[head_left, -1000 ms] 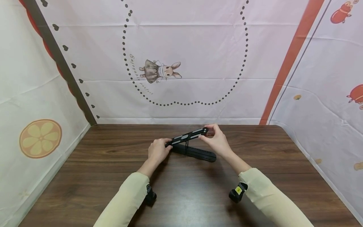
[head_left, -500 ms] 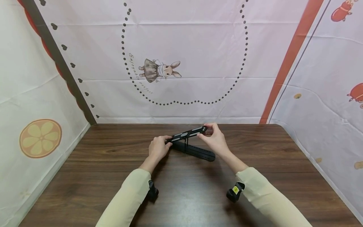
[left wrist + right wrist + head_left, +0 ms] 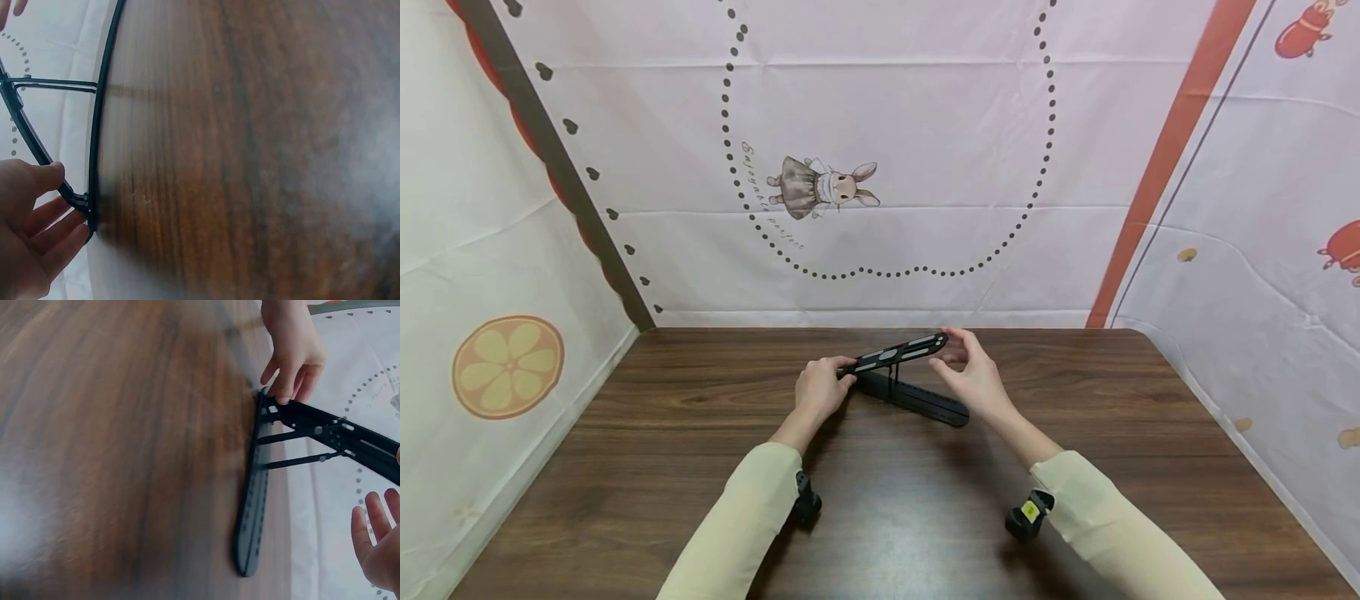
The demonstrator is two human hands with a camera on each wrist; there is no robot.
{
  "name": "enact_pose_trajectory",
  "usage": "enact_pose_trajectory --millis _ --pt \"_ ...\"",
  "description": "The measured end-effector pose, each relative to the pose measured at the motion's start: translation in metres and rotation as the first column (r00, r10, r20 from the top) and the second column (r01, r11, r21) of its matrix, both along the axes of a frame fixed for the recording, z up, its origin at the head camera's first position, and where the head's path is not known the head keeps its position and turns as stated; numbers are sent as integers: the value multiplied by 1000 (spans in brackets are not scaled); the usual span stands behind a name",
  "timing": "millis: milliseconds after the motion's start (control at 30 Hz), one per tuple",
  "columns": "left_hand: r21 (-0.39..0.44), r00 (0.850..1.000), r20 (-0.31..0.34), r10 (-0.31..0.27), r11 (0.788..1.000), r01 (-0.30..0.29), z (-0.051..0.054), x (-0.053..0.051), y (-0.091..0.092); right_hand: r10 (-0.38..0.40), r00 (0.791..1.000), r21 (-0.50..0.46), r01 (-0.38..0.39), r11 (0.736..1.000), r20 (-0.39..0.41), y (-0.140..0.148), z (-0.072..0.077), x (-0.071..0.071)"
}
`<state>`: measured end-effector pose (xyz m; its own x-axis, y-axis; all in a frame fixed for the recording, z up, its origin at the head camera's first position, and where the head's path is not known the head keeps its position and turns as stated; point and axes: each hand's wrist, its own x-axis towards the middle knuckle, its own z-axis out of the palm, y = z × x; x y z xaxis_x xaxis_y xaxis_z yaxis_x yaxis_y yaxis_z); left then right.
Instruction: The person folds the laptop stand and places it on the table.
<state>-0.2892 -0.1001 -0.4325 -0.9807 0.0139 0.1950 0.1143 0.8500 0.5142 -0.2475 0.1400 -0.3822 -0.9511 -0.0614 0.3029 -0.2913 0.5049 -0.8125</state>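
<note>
A black folding stand with grey pads rests on the table, its upper bar [image 3: 898,353] raised at an angle over its lower bar [image 3: 925,403], with thin struts between them. At the hinged end, my left hand [image 3: 820,389] pinches the stand; the left wrist view shows the thumb and fingers of that hand [image 3: 31,225] around the joint. Beside the raised end is my right hand [image 3: 976,375], its thumb apart from the bar and its fingers spread. In the right wrist view, the right hand [image 3: 381,550] is partly cut off; whether an upper fingertip touches the bar, I cannot tell.
The brown wooden table [image 3: 880,517] meets a pale printed cloth [image 3: 925,125] behind it, and cloth also hangs at both sides. A small black device is on each wrist, the left one [image 3: 807,502] and the right one [image 3: 1028,514].
My right thumb has come away from the raised bar and the right hand has loosened, shifting slightly right. The left hand keeps its hold, and the stand's angle looks about the same.
</note>
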Motion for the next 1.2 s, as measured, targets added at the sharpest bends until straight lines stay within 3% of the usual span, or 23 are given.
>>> enact_pose_trajectory --millis 400,567,833,1200 --pt "-3 1000 7 9 1000 -9 0 2 -1 67 998 78 -66 995 -11 15 -25 4" --pt "-15 1000 -3 23 1000 -23 2 3 2 99 995 144 -103 984 33 22 -33 6" --pt "-42 999 -4 39 998 -39 4 5 5 106 994 360 -103 927 10 28 -46 5" --pt "-37 999 6 42 998 -41 4 3 4 94 995 535 -72 842 -15 33 -50 10"
